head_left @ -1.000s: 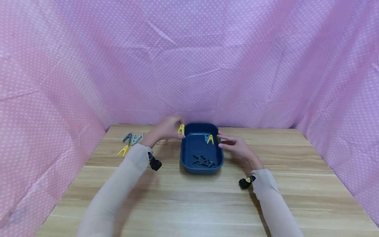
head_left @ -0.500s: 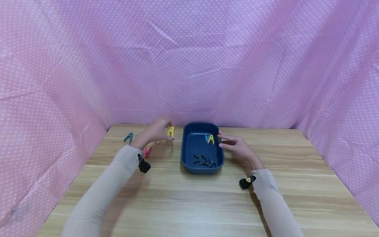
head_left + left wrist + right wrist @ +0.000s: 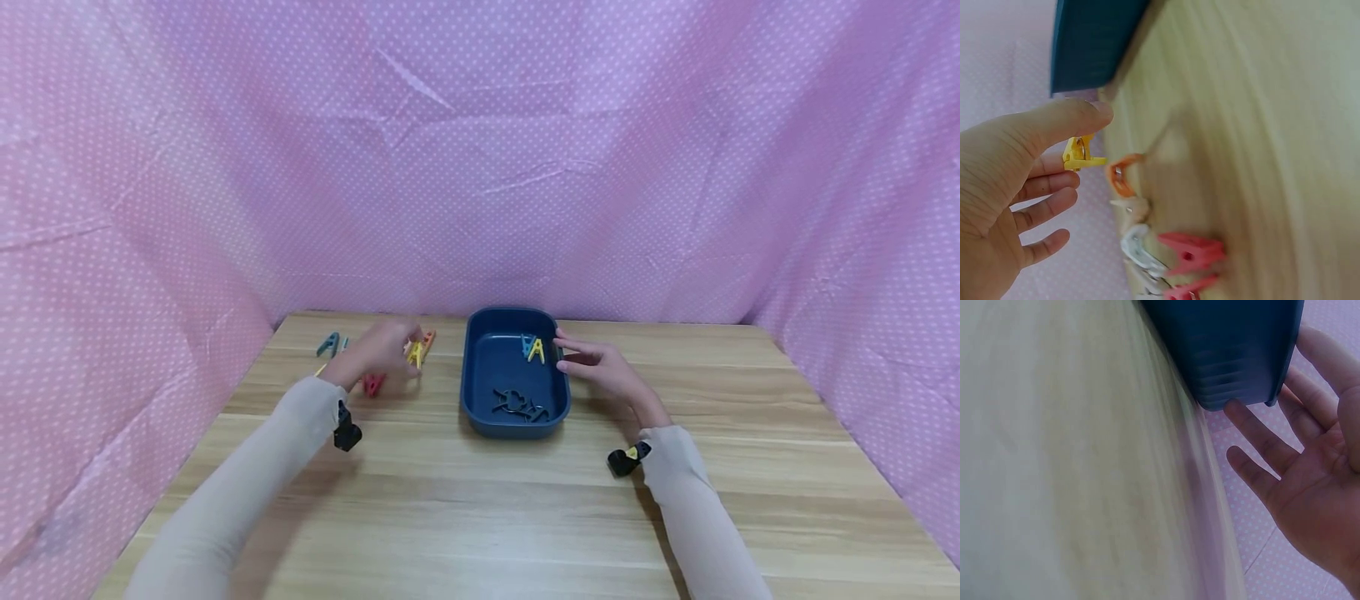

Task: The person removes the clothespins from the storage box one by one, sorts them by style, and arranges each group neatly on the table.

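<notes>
My left hand [image 3: 381, 348] pinches a yellow clothespin [image 3: 1077, 155] between thumb and index finger, just above the table on the left. Beside it lie an orange clothespin [image 3: 1121, 178], a cream one [image 3: 1132, 209], pale ones [image 3: 1140, 250] and red ones [image 3: 1191, 251]. A dark blue bin [image 3: 514, 430] stands in mid-table. Against its right wall my right hand [image 3: 606, 373] rests with extended fingers. Inside the bin are a blue clothespin [image 3: 527, 345], a yellow clothespin [image 3: 536, 351] and several dark clip-like pieces [image 3: 517, 403] near the front.
A grey-blue clothespin [image 3: 327, 343] lies at the far left, partly next to others hidden behind the left hand and wrist. A pink dotted cloth [image 3: 480, 167] hangs behind the wooden table [image 3: 480, 517] and at both sides.
The left hand, holding the yellow clothespin, has moved left and down from the bin's left rim to the loose clothespins. The right hand has stayed at the bin's right side.
</notes>
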### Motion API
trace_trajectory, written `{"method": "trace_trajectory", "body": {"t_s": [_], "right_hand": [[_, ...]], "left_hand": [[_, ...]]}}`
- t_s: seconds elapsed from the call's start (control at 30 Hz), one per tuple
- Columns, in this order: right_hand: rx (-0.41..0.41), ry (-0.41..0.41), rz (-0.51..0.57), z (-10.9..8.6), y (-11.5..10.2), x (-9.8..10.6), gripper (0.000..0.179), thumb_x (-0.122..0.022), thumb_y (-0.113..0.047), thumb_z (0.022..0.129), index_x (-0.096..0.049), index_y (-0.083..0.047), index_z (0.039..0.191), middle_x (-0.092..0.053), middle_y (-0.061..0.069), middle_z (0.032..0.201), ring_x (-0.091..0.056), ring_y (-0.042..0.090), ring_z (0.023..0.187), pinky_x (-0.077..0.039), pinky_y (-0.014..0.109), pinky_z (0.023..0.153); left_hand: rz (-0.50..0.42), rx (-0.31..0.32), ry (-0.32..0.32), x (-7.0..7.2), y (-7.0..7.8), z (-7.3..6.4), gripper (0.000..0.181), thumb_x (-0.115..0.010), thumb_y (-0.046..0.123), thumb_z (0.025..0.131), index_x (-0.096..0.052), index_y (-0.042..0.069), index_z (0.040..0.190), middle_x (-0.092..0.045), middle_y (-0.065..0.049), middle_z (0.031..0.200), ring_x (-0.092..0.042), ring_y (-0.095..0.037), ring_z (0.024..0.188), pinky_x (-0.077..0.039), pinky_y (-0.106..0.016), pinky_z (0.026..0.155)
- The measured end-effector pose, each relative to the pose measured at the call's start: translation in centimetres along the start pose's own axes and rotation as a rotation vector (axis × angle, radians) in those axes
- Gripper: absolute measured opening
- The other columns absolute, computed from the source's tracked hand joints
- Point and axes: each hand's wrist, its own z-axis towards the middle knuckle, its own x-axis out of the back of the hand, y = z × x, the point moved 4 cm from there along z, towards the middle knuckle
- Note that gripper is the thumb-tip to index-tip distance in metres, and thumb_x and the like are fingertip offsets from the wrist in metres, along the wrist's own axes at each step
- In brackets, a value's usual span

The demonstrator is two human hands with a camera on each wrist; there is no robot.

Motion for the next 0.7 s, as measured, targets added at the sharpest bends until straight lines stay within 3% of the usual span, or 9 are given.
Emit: {"method": "trace_trajectory", "body": {"t_s": [0.37,0.53,0.7], "right_hand": [[-0.013,-0.002,0.002,-0.2,-0.3,0.0,0.058,-0.071,-0.032,0.096,-0.054,-0.015,0.148,-0.037,-0.002,0.164,-0.054,0.034,0.138,-0.038,0.051,0.116],[-0.027,-0.005,0.004,-0.1,-0.2,0.1,0.057,-0.072,-0.032,0.095,-0.055,-0.017,0.148,-0.037,-0.004,0.164,-0.055,0.035,0.137,-0.037,0.052,0.116],[-0.033,-0.004,0.003,-0.2,-0.1,0.1,0.058,-0.071,-0.033,0.096,-0.054,-0.016,0.149,-0.037,-0.004,0.164,-0.056,0.035,0.135,-0.038,0.053,0.116]], "left_hand": [[0.058,-0.006,-0.055,-1.4,-1.6,-1.2,0.051,-0.091,0.027,0.073,-0.069,0.003,0.112,-0.065,-0.010,0.112,-0.058,-0.022,0.091,-0.053,-0.043,0.086],[0.060,-0.020,-0.044,-1.6,-2.3,-1.5,0.052,-0.092,0.029,0.071,-0.070,0.004,0.111,-0.066,-0.009,0.111,-0.056,-0.026,0.097,-0.050,-0.045,0.087],[0.103,-0.023,-0.023,-2.1,-2.9,-1.6,0.055,-0.092,0.035,0.069,-0.070,0.007,0.111,-0.065,-0.009,0.118,-0.054,-0.030,0.110,-0.047,-0.050,0.096]]}}
